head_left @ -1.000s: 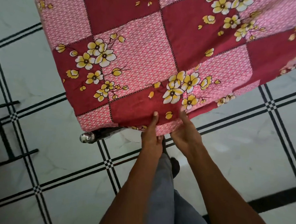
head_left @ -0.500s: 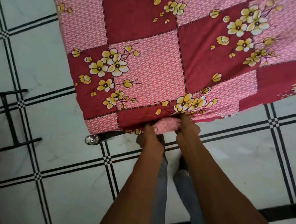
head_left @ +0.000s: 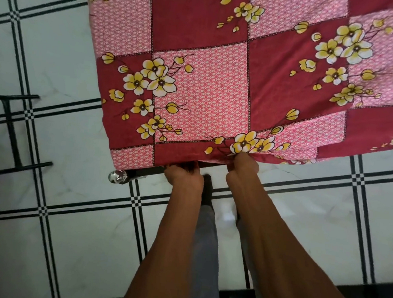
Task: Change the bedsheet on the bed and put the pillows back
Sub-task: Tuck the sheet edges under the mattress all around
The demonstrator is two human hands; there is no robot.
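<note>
Forearms reach forward over the white floor tiles with black grid lines (head_left: 75, 233) to the near edge of the bed. Left hand (head_left: 184, 178) and right hand (head_left: 242, 167) each curl their fingers round the hem of the red-and-pink checked bedsheet with yellow flowers (head_left: 217, 92), fingertips hidden beneath it. Beyond, the sheet lies spread over the bed; a chrome bed-frame tube end (head_left: 117, 176) pokes out at the corner.

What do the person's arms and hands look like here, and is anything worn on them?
Both forearms are bare, with no sleeve in view. The left hand and the right hand show no glove, and no watch or bracelet shows at the wrists. Rings cannot be told, as the fingers are mostly hidden under the edge of the bedsheet. Below the arms, grey trousers show.
</note>
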